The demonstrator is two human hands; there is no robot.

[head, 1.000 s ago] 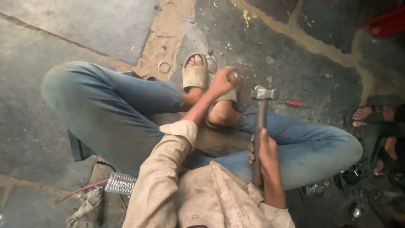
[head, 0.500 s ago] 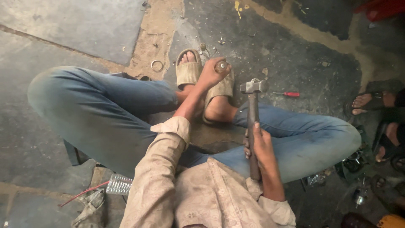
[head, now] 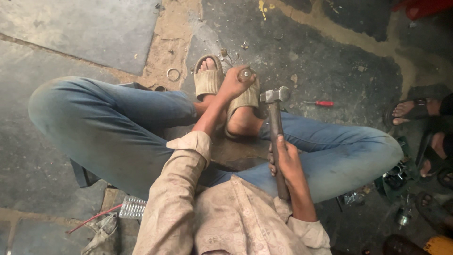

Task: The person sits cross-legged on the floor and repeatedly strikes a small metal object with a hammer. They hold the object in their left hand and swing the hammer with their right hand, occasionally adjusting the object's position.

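The left hand (head: 233, 84) is closed around a small round grey metal part (head: 245, 74), pinning it on the far edge of the beige ribbed sandals (head: 210, 81) worn on the person's crossed feet. The right hand (head: 285, 160) is wrapped fully around the dark wooden handle of a steel-headed hammer (head: 276, 127), low on the shaft, with the head hovering just right of the part.

The part looks hard, stiff and small, likely slick and apt to skip sideways, so it is best pinched at its sides, with the fingers below its top. The hammer appears head-heavy; a grip near the handle's end suits it.

No container shows clearly. Loose on the stone floor (head: 94, 28) lie 1 metal ring (head: 173, 74) to the far left and 1 red-handled screwdriver (head: 320, 103) to the right.
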